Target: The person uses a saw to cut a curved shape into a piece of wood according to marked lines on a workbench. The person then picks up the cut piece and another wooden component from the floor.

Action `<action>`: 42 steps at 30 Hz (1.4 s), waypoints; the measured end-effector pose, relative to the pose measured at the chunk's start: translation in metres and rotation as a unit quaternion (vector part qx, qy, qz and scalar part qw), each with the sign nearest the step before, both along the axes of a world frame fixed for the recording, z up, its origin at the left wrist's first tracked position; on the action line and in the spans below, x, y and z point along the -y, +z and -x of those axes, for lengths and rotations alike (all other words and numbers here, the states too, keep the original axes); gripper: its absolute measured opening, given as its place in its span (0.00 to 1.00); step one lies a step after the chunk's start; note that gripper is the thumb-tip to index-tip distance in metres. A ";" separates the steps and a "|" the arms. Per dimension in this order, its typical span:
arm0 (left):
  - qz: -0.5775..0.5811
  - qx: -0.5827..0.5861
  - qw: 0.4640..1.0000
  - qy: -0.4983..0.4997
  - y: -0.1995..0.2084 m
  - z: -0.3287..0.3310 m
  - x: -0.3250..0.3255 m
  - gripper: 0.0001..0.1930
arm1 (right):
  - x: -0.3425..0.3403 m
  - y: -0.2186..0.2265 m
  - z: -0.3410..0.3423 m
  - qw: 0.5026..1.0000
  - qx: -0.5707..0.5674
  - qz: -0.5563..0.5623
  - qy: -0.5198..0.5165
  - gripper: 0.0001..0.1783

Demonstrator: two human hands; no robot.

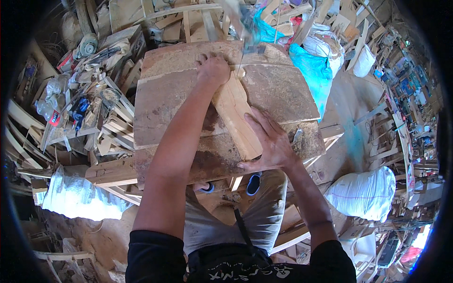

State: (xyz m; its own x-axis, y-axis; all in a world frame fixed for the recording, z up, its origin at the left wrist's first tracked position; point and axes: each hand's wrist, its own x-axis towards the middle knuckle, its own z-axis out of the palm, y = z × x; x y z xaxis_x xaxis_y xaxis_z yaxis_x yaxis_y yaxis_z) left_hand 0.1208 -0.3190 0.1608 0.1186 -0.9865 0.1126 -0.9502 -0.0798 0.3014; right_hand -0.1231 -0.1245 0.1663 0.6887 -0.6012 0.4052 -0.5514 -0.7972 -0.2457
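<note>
A pale wooden board (237,115) with a curved edge lies slantwise on a worn brown worktable (283,89). At its far end, a thin upright saw blade (242,62) meets the wood beside a small offcut-like piece (239,73). My left hand (213,69) bears on the board's far left side, fingers bent over toward the tabletop and thumb hidden. Along the near right side, my right hand (271,141) grips the board, with its fingers on the edge and its thumb by the near end.
Scrap wood (118,118) is heaped on the left. Turquoise sacking (311,70) hangs off the table's far right corner. White sacks stand on the floor at the right (363,193) and left (80,193). A blurred machine part (247,28) is above the blade.
</note>
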 end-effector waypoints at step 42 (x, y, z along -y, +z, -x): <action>-0.031 -0.016 0.999 0.005 0.002 -0.003 0.017 0.28 | 0.005 0.001 -0.011 0.999 -0.015 -0.021 -0.034 0.70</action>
